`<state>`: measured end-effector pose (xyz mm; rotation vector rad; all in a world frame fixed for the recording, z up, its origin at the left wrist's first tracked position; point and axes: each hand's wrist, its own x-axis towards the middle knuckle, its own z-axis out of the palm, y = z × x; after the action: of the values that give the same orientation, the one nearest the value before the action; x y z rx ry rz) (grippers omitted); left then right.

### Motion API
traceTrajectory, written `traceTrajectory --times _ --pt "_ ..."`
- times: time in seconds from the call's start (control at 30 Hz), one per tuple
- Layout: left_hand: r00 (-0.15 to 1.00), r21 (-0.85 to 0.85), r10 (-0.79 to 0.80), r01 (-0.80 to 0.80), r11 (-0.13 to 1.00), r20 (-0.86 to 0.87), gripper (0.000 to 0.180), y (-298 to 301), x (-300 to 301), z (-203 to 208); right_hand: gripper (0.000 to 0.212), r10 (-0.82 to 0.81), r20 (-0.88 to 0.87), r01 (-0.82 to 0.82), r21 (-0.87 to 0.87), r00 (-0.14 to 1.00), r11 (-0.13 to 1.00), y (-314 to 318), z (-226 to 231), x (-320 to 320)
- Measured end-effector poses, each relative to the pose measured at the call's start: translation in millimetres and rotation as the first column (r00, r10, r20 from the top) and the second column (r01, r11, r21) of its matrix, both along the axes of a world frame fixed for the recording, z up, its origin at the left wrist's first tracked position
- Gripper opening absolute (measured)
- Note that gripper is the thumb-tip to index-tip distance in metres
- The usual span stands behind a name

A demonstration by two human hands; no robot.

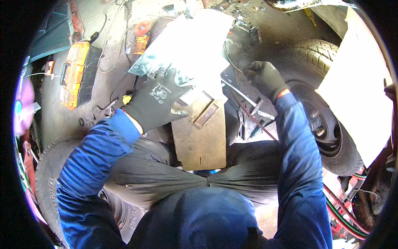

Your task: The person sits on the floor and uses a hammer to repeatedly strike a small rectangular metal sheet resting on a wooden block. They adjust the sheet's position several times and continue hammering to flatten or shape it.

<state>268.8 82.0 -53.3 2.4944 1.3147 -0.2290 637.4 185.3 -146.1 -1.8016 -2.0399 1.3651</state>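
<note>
- Pinning a shiny metal sheet (186, 41) flat with the left hand (155, 99): gloved fingers (166, 81) spread wide over its near edge, palm down, pressing rather than gripping.
- Sheet lies tilted across the far end of a worn wooden board (201, 137) that rests over the person's lap; its far part overhangs toward the concrete floor (62, 120).
- Right hand (265, 76) closed into a loose fist beside the sheet's right edge; it seems to pinch a thin wire (230, 58), though the frame is too dark there to be sure.
- Doing it well, by my judgement: keep the left palm weight near the edge being worked so the sheet does not skate on the board; mind the cut edges, gloves or not.
- Metal brackets (207, 110) sit on the board just below the sheet.
- Room is tight. Car tyre (319, 83) close on the right, a second tyre (52, 178) at the left knee, rods and scrap (253, 112) between board and wheel.
- Orange power-tool case (76, 72) and an angle grinder (141, 39) lie on the floor to the left, well apart from the hands.
</note>
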Motion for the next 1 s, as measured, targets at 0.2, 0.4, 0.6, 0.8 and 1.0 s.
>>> traceTrajectory --times 0.2,0.4,0.6,0.8,1.0 --pt "1.000 0.001 -0.016 0.016 1.000 0.001 0.087 1.8 -0.2 0.3 0.036 0.383 0.524 -0.405 -0.078 0.761 0.911 -34.3 -150.0 17.0" --pt "0.999 -0.054 0.018 -0.020 0.998 -0.029 0.083 2.0 4.6 5.5 0.048 0.343 0.483 -0.288 -0.186 0.806 0.939 -72.8 -216.5 26.1" --pt "0.999 -0.043 0.039 -0.040 0.998 -0.031 0.080 2.4 6.9 8.4 0.033 0.432 0.652 -0.620 0.077 0.624 0.780 0.2 -222.5 62.6" --pt "1.000 -0.009 -0.003 0.003 1.000 -0.003 0.081 0.8 -0.1 1.2 0.035 -0.412 -0.088 0.416 0.042 0.907 0.908 26.7 -73.8 -21.8" --pt "0.999 0.205 -0.037 0.029 0.978 0.035 0.078 -3.4 -2.2 -3.3 0.046 -0.030 -0.075 0.064 0.515 0.997 0.855 -23.2 49.7 -110.0"
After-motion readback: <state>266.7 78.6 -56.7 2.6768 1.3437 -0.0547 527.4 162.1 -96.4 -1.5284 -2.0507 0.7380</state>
